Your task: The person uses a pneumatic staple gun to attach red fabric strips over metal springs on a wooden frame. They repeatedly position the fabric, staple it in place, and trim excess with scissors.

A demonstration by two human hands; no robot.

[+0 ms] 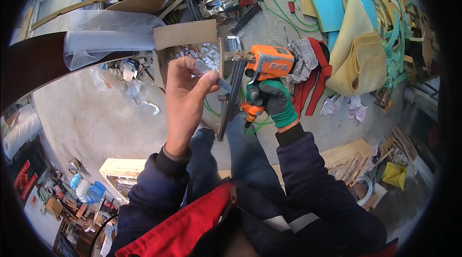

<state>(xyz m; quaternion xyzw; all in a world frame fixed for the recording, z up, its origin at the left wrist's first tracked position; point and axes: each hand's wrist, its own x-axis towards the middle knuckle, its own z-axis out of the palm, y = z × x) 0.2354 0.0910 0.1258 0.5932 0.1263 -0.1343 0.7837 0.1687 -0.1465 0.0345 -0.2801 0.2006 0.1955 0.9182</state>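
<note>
Head view: right hand (275, 99) partly hides orange nail gun (273, 62).

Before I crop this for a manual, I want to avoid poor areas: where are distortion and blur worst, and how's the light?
Head view, edges: black surrounds the round image, the dark brown board bows at left, and detail softens; head view, middle: the orange nail gun and left hand look sharper; head view, light: the concrete floor looks softly lit, without harsh shadows.
</note>
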